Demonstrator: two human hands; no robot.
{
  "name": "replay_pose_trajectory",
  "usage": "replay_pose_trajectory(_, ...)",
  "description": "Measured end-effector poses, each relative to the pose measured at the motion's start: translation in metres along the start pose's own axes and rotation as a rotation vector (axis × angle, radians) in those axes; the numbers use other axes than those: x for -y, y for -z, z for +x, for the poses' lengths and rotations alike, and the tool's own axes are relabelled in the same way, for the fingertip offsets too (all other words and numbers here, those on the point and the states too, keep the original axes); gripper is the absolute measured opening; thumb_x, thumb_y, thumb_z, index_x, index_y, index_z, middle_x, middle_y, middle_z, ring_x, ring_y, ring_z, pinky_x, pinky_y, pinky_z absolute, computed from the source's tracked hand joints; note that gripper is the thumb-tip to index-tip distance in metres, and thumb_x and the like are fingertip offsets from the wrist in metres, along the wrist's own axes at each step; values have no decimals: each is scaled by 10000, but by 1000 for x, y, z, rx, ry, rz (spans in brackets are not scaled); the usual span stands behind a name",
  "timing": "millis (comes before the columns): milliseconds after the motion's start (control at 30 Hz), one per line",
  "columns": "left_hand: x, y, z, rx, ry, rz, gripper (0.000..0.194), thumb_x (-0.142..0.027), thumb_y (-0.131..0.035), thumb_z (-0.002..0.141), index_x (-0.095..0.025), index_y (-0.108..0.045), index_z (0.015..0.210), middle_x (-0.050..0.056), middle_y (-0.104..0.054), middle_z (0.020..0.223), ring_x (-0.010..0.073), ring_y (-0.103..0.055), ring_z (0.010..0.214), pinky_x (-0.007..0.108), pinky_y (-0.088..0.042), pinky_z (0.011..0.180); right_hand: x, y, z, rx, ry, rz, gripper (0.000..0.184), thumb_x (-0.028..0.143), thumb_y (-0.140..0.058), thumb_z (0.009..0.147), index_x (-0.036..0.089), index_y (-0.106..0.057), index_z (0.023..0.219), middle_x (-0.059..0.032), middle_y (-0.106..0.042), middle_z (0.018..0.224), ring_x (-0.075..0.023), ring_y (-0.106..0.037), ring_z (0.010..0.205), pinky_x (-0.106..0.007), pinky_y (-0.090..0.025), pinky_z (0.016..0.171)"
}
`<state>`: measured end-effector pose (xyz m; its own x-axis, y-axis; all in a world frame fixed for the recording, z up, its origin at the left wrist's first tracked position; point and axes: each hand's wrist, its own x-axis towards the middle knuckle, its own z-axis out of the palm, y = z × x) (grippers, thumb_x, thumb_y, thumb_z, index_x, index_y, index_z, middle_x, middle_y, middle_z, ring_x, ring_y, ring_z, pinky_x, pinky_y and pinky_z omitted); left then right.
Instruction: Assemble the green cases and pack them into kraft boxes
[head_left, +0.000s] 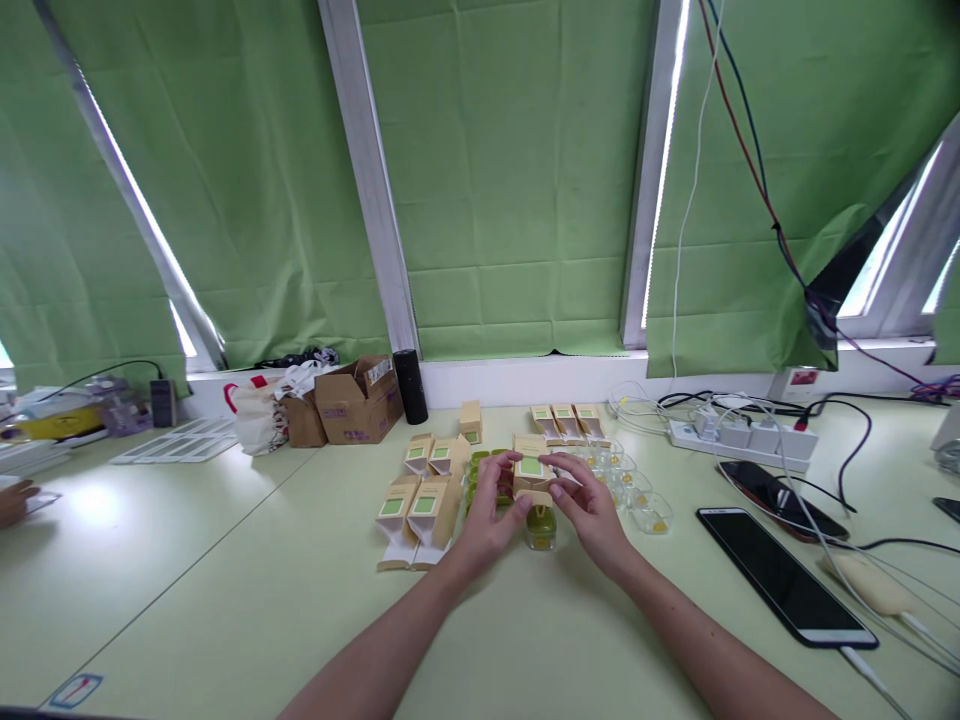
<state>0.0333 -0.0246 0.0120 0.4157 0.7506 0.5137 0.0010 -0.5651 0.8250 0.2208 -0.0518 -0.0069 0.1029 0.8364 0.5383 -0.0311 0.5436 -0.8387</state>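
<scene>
Both my hands hold one small tan box with a green label [531, 472] above the table. My left hand [489, 512] grips its left side and my right hand [589, 505] pinches its right side. Just below the box a small clear jar with green contents [541, 528] stands on the table. Green jars [478, 468] sit behind my left hand. To the left lie several open tan boxes [421, 505]. Empty clear jars [637, 490] stand to the right of my right hand.
Three tan boxes [568, 422] and a single one [470, 420] stand near the wall. Cardboard boxes [360, 400], a white bag [259, 415] and a black cylinder [410, 386] sit at the back left. A power strip [742, 435], cables and two phones [784, 575] lie to the right. Another person's hand [13, 500] shows at the far left.
</scene>
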Motion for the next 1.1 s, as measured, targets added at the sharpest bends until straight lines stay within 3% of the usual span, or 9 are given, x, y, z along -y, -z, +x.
replay_pose_trajectory(500,7,0,0,-41,6,-54,501,-552,-654,966,-260,-518,1350,119,-506,1319,268,-541,1203,406,-493,1014,6,0,-4,54,30,31,357,497,-682,965,331,-713,1279,-90,-493,1399,-182,-673,922,-375,-602,890)
replay_pose_trajectory(833,8,-1,2,-63,19,-95,463,-509,-660,963,-242,-523,1316,117,-552,1295,279,-562,1222,428,-500,1034,3,0,-5,76,37,27,385,488,-710,947,325,-705,1296,-115,-500,1418,-225,-700,988,-441,-616,947)
replay_pose_trajectory(1100,8,-1,1,-80,17,-75,437,-495,-663,964,-234,-539,1291,110,-580,1248,266,-587,1171,405,-511,1005,2,0,-5,86,42,26,367,461,-722,944,343,-705,1291,-106,-480,1423,-225,-704,999,-432,-609,949)
